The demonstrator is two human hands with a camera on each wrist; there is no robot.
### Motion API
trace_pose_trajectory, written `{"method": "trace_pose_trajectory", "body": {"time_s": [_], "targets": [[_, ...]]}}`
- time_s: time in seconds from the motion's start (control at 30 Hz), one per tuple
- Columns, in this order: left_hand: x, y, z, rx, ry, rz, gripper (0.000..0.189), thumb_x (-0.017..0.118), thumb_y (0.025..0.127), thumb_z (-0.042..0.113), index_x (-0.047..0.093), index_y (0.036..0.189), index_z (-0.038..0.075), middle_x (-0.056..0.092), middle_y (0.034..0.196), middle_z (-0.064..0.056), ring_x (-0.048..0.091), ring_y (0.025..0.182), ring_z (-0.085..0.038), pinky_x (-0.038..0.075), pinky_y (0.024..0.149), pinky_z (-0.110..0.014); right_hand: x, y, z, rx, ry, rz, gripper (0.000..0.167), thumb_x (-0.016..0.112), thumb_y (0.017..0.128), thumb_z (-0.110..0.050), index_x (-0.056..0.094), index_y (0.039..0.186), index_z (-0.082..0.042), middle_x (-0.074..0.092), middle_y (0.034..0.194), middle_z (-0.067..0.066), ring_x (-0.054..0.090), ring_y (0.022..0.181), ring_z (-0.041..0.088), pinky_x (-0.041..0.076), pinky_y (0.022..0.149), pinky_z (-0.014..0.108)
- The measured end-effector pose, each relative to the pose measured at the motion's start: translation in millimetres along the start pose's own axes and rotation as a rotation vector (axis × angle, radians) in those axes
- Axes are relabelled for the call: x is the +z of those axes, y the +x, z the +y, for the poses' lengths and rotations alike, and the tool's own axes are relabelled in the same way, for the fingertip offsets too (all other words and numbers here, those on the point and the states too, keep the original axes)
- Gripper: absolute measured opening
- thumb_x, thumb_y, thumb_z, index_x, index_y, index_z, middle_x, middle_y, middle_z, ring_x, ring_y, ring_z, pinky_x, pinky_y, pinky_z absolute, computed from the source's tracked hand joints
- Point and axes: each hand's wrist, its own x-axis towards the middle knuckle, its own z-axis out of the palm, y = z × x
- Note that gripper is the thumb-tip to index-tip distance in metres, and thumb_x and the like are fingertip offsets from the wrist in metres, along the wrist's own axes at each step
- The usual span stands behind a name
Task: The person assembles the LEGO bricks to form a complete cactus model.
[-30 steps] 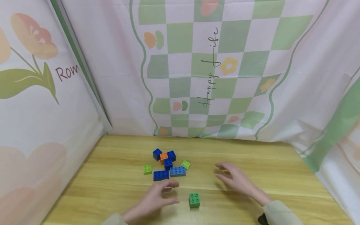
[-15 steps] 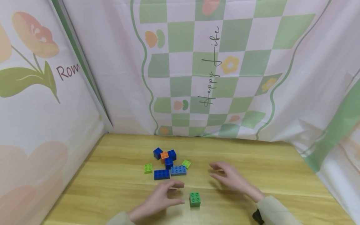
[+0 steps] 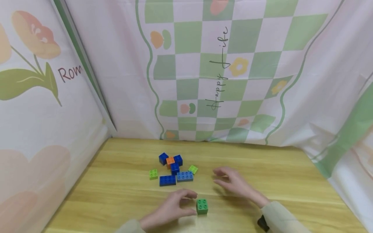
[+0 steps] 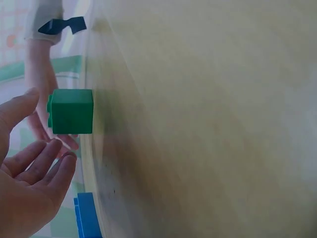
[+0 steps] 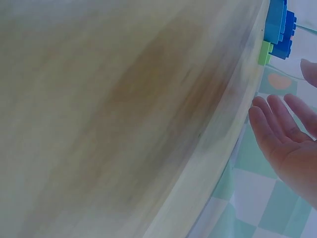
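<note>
A green toy building block [image 3: 202, 206] with studs on top stands on the wooden table near its front. My left hand [image 3: 173, 206] is just left of it, thumb and fingers spread apart with the gap facing the block. In the left wrist view, the thumb and fingers [image 4: 64, 173] lie close to the green block [image 4: 73, 111] without curling round it. Farther right, my right hand [image 3: 233, 183] hovers over the table, fingers relaxed and holding nothing. The right wrist view shows that hand [image 5: 292, 144] with its fingers loosely extended.
Behind the left hand lies a group of blocks: several dark blue ones [image 3: 167, 181], an orange one [image 3: 170, 161], a lighter blue one [image 3: 185, 176] and two lime ones [image 3: 153, 174]. Printed curtains [image 3: 128, 81] enclose the wooden table [image 3: 262, 161] at the back and sides.
My left hand has moved right, up beside the green block. The right hand has shifted a little left. All the blocks stay where they were on the table.
</note>
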Motion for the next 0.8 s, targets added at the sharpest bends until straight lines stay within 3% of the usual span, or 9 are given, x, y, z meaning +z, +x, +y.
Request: {"method": "trace_pose_trajectory", "body": {"time_s": [0.4,0.67,0.8], "targets": [[6.8,4.9,-3.0,-0.046,-0.024,-0.036,0.049,0.08,0.083,0.027,0.062,0.127,0.016,0.067,0.127,0.004,0.063,0.116,-0.007,0.052,0.097,-0.015,8.2,11.5,-9.6,-0.027,0.012,-0.035,0.04,0.072,0.088,-0.019,0.063,0.119,0.004,0.07,0.113,0.019,0.068,0.101,0.032,0.061,0.087,0.04],[8.8,7.0,-4.2,-0.02,0.024,-0.042,0.049,0.079,0.084,0.029,0.062,0.128,0.014,0.067,0.127,0.004,0.062,0.113,-0.002,0.052,0.095,-0.014,17.4,21.8,-16.8,-0.109,0.017,-0.04,0.039,0.072,0.088,-0.019,0.062,0.117,0.005,0.07,0.109,0.021,0.069,0.096,0.031,0.062,0.082,0.035],[9.5,7.6,-3.8,0.002,0.049,-0.044,0.05,0.078,0.084,0.029,0.061,0.128,0.013,0.067,0.127,0.002,0.062,0.111,0.0,0.052,0.094,-0.014,19.9,25.9,-19.9,-0.067,0.046,-0.077,0.04,0.071,0.089,-0.02,0.062,0.119,0.005,0.069,0.112,0.022,0.068,0.1,0.034,0.061,0.085,0.038]]}}
